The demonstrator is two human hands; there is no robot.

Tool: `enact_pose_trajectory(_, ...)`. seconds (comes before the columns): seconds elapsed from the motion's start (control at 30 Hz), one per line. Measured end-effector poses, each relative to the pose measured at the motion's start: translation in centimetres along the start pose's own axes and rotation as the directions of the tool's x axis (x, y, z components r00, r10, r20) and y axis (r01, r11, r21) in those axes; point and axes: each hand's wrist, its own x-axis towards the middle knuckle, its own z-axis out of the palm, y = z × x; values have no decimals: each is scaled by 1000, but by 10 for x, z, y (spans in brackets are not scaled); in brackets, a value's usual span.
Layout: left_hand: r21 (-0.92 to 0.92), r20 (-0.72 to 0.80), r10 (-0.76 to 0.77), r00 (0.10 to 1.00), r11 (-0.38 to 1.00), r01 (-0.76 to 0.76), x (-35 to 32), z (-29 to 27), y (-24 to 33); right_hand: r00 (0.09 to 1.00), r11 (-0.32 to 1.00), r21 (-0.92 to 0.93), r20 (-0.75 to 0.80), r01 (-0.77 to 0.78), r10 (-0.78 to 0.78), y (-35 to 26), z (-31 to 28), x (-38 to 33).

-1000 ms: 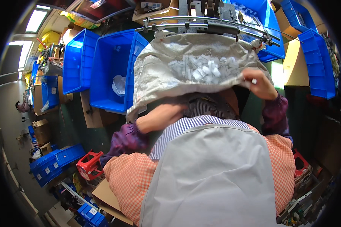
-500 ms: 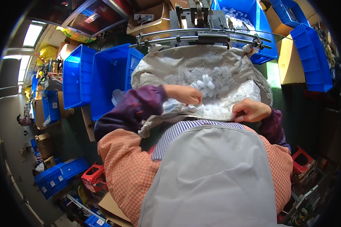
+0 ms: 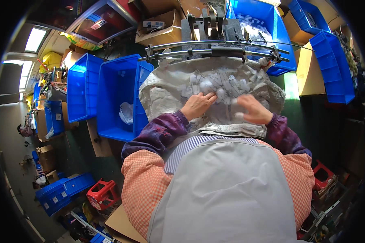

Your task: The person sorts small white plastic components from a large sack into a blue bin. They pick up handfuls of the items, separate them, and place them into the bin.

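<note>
Head view: the pile of small white plastic pieces (image 3: 220, 84) sits on a pale grey cloth (image 3: 162, 95), toward its far half, straight ahead of my chest and past my fingertips. As a whole the pile runs longer from left to right than from near to far, while the single pieces, some with thin pins, point every which way, so no one long axis rules. My left hand (image 3: 198, 106) is the nearer one: it comes in from the near left, fingers bent, their tips at the near edge of the pile; I cannot tell whether that grip has closed on a piece. My right hand (image 3: 253, 109) lies near and to the right, blurred, its grip wide with thumb and finger apart and aimed left toward the pieces; the white at their ends is too smeared to name. Beyond the cloth's far edge a metal bar (image 3: 182, 54) runs crosswise; a blue bin (image 3: 113, 101) stands off to the left, and another blue bin (image 3: 283, 38) with white pieces stands far right.
</note>
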Motion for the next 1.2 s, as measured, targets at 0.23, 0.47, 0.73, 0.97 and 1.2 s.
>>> enact_pose_trajectory(0.23,-14,-148,-122,982,993,121,10,5,-26,915,984,-80,-385,-160,118,22,61,111)
enact_pose_trajectory(0.47,-193,-228,-237,944,962,195,16,16,-51,918,976,77,-333,-202,217,73,53,150)
enact_pose_trajectory(0.73,-442,-431,-430,793,867,230,0,-24,-38,956,954,223,-171,-199,239,55,15,137)
enact_pose_trajectory(0.97,-893,-348,-620,703,447,-48,5,-49,-20,912,946,320,-403,59,80,-6,-1,99)
enact_pose_trajectory(1.2,-981,-171,-618,768,183,-71,34,-53,0,970,515,845,-223,140,102,-44,2,106)
